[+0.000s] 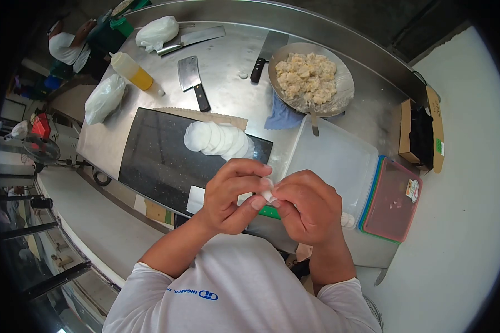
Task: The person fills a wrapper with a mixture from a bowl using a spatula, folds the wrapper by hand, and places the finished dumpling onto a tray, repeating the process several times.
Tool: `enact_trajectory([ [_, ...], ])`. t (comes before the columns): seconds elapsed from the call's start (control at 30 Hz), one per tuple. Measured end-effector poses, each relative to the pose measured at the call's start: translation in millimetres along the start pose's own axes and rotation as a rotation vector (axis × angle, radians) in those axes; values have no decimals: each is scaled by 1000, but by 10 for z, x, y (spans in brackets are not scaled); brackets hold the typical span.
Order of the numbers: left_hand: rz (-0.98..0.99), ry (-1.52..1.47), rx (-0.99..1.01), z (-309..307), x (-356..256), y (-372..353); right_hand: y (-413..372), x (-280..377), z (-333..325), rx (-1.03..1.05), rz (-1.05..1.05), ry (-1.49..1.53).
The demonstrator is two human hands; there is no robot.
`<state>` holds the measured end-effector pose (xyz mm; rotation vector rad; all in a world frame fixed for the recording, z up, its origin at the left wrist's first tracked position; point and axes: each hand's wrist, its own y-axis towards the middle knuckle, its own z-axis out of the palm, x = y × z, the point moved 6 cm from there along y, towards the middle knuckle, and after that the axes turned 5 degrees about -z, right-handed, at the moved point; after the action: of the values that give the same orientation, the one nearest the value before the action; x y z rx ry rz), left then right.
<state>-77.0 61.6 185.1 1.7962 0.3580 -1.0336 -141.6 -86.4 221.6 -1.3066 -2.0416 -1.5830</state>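
Observation:
A small white dumpling [269, 196] is pinched between the fingertips of both hands, low over the front of the worktop. My left hand [232, 195] is closed on its left side, thumb below and fingers above. From the right, my right hand [310, 206] grips the other side with thumb and forefinger. Just beyond the hands, overlapping round white wrappers [219, 139] lie on a black speckled board [155, 147]. Small white pieces [348, 220], partly hidden by my right hand, sit at the front of a translucent plastic tray [333, 155].
Behind the tray stands a metal bowl [344, 91] of pale filling [306, 76], with a spatula [315, 125]. Two cleavers [189, 73], a long knife [203, 36], a squeeze bottle [132, 71] and plastic bags [105, 100] lie further back. Coloured boards [393, 201] are right. Another person [69, 49] is far left.

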Motion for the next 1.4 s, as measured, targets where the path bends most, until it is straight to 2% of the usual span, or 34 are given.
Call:
enact_trajectory([
  [0.07, -4, 1, 15, 16, 5, -56, 11, 28, 15, -4, -25, 19],
  [0.13, -9, 8, 24, 9, 7, -70, 49, 61, -22, -103, 1, 3],
  [0.27, -28, 80, 129, 6, 22, 24, -17, -50, -11, -41, -31, -15],
  [0.33, -43, 104, 161, 58, 47, -12, -105, -172, -1, -31, 117, -64],
  [0.4, -747, -550, 60, 178, 462, -273, -174, -270, 34, -32, 159, -38],
  [0.43, -748, -548, 55, 166, 500, -293, -203, -327, 61, -29, 198, -9],
  [0.47, -868, -713, 88, 204, 571, -335, -225, -348, 84, -26, 195, -2],
  [0.5, -988, -881, 121, 249, 598, -362, -257, -378, 105, -43, 220, 131],
  [0.53, -990, -879, 115, 243, 584, -349, -297, -402, 124, -61, 246, 263],
  [0.6, -1062, -1136, 128, 343, 508, -335, -394, -420, 141, -25, 260, 280],
  [0.67, -1078, -1084, 145, 394, 536, -371, -512, -453, 119, 4, 278, 290],
  [0.73, -1095, -1036, 171, 427, 636, -449, -618, -479, 57, 31, 282, 134],
  [0.77, -1063, -924, 247, 413, 725, -518, -655, -454, 39, 27, 290, 131],
  [0.83, -1035, -816, 329, 432, 773, -543, -759, -491, 20, 14, 485, 170],
  [0.9, -999, -755, 460, 505, 739, -580, -847, -499, 25, 14, 468, 169],
  [1.03, -1029, -698, 436, 563, 754, -598, -1055, -525, 9, 58, 457, 100],
  [1.1, -863, -296, 680, 606, 722, -596, -1165, -538, 21, 91, 469, 63],
  [1.17, -837, -252, 717, 689, 751, -651, -1265, -537, 11, 131, 481, 27],
  [1.2, -803, -197, 747, 731, 766, -679, -1335, -563, -3, 164, 553, 63],
  [1.27, -828, -178, 733, 813, 807, -749, -1478, -638, -70, 202, 624, 99],
  [1.33, -852, -157, 721, 848, 911, -873, -1729, -833, -271, 116, 735, 38],
  [1.4, -602, 63, 500, 751, 995, -869, -1914, -1038, -491, 86, 738, -74],
])
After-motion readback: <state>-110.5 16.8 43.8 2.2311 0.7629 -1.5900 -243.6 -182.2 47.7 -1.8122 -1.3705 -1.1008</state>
